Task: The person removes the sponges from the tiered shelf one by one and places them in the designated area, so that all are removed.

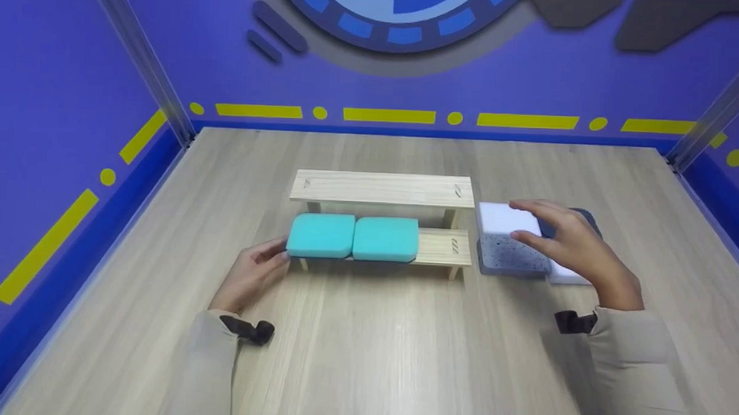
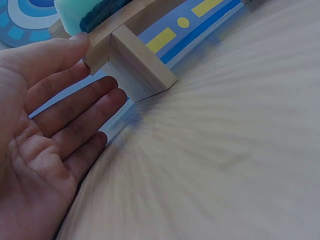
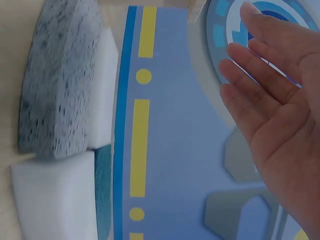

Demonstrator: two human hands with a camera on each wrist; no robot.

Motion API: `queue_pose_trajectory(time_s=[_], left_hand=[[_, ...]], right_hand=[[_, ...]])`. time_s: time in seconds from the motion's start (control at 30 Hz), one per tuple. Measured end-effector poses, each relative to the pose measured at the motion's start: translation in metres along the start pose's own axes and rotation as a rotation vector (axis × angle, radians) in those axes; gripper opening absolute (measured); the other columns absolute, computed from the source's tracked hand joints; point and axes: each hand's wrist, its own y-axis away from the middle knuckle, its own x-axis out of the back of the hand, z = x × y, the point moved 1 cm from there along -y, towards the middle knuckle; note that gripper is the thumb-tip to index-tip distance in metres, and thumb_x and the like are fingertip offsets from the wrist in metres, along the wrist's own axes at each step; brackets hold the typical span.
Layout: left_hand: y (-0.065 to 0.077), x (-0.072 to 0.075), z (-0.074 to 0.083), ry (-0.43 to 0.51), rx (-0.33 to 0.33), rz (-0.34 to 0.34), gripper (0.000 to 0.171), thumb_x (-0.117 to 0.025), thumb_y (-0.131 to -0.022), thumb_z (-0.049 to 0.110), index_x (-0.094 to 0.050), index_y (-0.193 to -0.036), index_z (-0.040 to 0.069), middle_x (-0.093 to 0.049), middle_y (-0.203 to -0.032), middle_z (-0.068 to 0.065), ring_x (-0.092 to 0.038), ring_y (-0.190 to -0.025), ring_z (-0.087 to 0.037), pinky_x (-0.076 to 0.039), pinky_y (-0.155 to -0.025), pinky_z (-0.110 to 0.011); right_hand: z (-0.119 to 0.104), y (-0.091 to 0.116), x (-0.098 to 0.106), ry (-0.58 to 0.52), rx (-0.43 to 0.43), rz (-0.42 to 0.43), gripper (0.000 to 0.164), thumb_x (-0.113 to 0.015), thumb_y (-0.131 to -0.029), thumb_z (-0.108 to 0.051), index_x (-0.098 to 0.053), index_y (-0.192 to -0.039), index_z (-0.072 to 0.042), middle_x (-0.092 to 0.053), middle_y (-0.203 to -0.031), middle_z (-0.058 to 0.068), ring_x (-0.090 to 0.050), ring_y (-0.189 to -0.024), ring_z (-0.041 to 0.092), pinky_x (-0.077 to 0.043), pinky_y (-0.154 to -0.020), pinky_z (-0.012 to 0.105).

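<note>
Two turquoise sponges (image 1: pixel 321 235) lie side by side on the lower board (image 1: pixel 442 247) of a two-step wooden stand (image 1: pixel 382 188). A dark rough layer (image 2: pixel 102 15) shows on a sponge in the left wrist view. My left hand (image 1: pixel 253 271) touches the left end of the lower board with thumb and index finger, the other fingers straight. Above the sponges at the right, my right hand (image 1: pixel 565 239) is held open, thumb apart from the fingers, holding nothing. Under and beside it are a white sponge (image 1: pixel 507 218) and a grey speckled sponge (image 1: pixel 510 254).
Another white sponge (image 1: pixel 568 274) and a dark blue-grey one (image 1: pixel 586 216) sit partly hidden by my right hand. The stand's upper board is bare. Blue panels (image 1: pixel 165 65) with yellow marks enclose the wooden table (image 1: pixel 364 348) at the back and sides.
</note>
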Motion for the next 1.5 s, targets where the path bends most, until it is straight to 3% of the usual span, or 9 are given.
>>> queue_pose_trajectory(time_s=[0.3,0.6,0.9,1.23,1.5], left_hand=[[0.0,0.001,0.0,-0.01,0.002,-0.003,0.052,-0.065,-0.093,0.026,-0.051,-0.138,0.005,-0.05,-0.144,-0.01,-0.042,-0.136,-0.021,-0.04,-0.109,-0.025],[-0.002,0.001,0.0,-0.001,0.001,0.005,0.049,-0.063,-0.094,0.02,-0.05,-0.137,0.002,-0.049,-0.144,-0.014,-0.043,-0.136,-0.022,-0.04,-0.109,-0.024],[-0.002,0.001,0.0,-0.022,0.003,0.01,0.047,-0.064,-0.094,0.02,-0.052,-0.136,0.004,-0.051,-0.143,-0.012,-0.044,-0.135,-0.021,-0.04,-0.109,-0.025],[-0.002,0.001,0.0,-0.022,0.007,0.01,0.047,-0.063,-0.094,0.02,-0.051,-0.137,0.004,-0.05,-0.144,-0.012,-0.043,-0.136,-0.021,-0.039,-0.11,-0.026],[-0.003,0.001,-0.002,-0.005,0.002,0.002,0.048,-0.064,-0.093,0.022,-0.052,-0.136,0.004,-0.051,-0.143,-0.012,-0.044,-0.135,-0.021,-0.041,-0.108,-0.022]], right_hand=[[-0.015,-0.015,-0.015,-0.05,0.087,0.0,0.049,-0.075,-0.082,-0.009,-0.06,-0.128,-0.001,-0.063,-0.127,0.016,-0.057,-0.119,0.035,-0.048,-0.097,0.051],[-0.026,-0.027,-0.03,-0.127,0.072,-0.082,0.047,-0.073,-0.084,-0.008,-0.059,-0.129,-0.002,-0.061,-0.13,0.016,-0.056,-0.122,0.035,-0.048,-0.1,0.048],[-0.037,-0.038,-0.048,-0.13,0.161,-0.106,0.049,-0.075,-0.083,-0.011,-0.059,-0.129,-0.003,-0.063,-0.127,0.014,-0.058,-0.12,0.031,-0.049,-0.1,0.046],[-0.05,-0.047,-0.064,-0.153,0.155,-0.202,0.051,-0.072,-0.086,-0.017,-0.056,-0.133,-0.002,-0.059,-0.133,0.015,-0.055,-0.123,0.033,-0.046,-0.104,0.048],[-0.061,-0.053,-0.078,-0.203,0.083,-0.3,0.059,-0.072,-0.087,-0.025,-0.051,-0.138,-0.006,-0.049,-0.144,0.011,-0.044,-0.134,0.031,-0.037,-0.112,0.048]])
